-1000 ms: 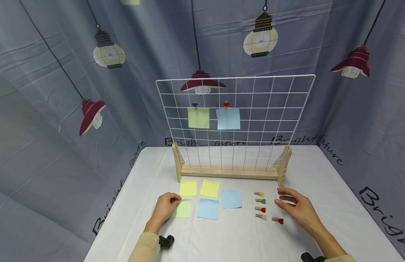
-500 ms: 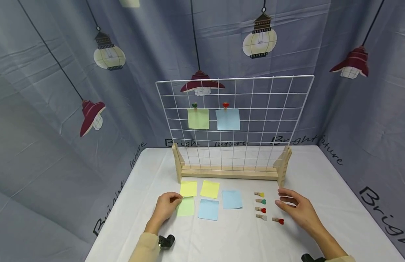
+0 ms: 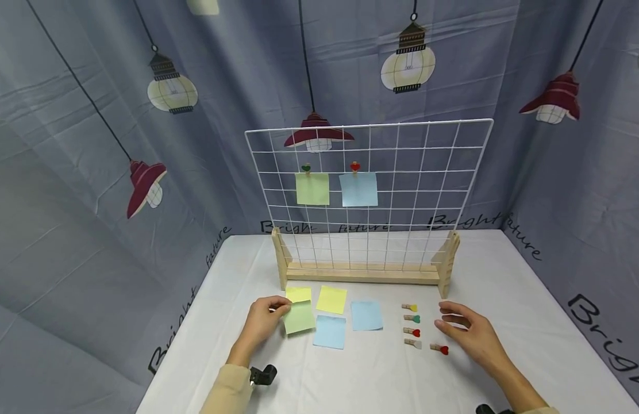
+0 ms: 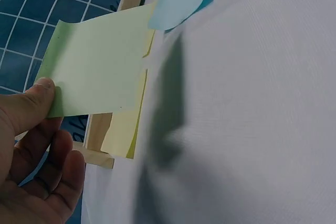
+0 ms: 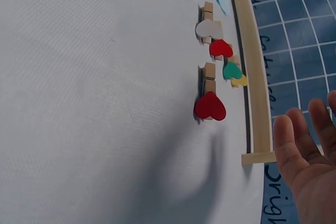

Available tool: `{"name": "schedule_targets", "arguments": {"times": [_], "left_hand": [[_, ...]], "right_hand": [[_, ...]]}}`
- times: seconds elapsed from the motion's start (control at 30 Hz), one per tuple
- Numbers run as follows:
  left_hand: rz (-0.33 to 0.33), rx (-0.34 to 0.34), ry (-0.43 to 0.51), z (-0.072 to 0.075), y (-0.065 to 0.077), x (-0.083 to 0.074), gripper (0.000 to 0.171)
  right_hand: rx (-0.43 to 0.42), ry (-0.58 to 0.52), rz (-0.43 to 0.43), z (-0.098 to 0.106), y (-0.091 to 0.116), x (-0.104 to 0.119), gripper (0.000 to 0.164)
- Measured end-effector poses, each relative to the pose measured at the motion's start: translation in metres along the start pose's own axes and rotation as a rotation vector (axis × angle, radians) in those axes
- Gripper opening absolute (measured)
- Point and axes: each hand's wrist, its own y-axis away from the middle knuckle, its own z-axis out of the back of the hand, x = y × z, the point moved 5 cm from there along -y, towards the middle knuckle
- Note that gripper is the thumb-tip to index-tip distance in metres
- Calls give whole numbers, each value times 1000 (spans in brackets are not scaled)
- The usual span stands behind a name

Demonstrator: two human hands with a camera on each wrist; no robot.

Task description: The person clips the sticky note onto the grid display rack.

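My left hand (image 3: 266,317) pinches a green sticky note (image 3: 300,318) by its corner, thumb on top in the left wrist view, where the green sheet (image 4: 100,61) casts a shadow on the cloth. The lifted note overlaps one yellow note (image 3: 297,294). Beside it lie another yellow note (image 3: 331,299) and two blue notes (image 3: 329,332). My right hand (image 3: 469,328) hovers with relaxed fingers, holding nothing, right of several small wooden clothespins with hearts. Nearest to it is a red-heart clothespin (image 5: 210,106); the others carry yellow, green, red and white hearts.
Behind the notes stands a white wire grid (image 3: 418,190) in a wooden base (image 3: 361,273). A green note (image 3: 312,189) and a blue note (image 3: 358,190) hang on it from heart clothespins. A grey curtain (image 3: 221,144) surrounds the white table (image 3: 371,379).
My left hand has raised the green note off the table and shifted it slightly right and away, over a yellow note's lower edge. The right hand has stayed almost still.
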Motion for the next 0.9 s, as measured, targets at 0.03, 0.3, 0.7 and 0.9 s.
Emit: {"name": "schedule_targets", "arguments": {"times": [0.03,0.3,0.7,0.9], "left_hand": [[1,0,11,0,0,-1,7],[-18,2,67,-2,0,-16,6],[-28,26,185,-7,-6,-42,12],[-18,20,207,-7,-6,-47,12]], "right_hand": [[-1,1,-3,0,0,-1,62],[13,-6,-21,-3,2,-12,59],[73,-25,-102,-9,3,-30,61],[50,23,-113,-10,4,-41,58]]}}
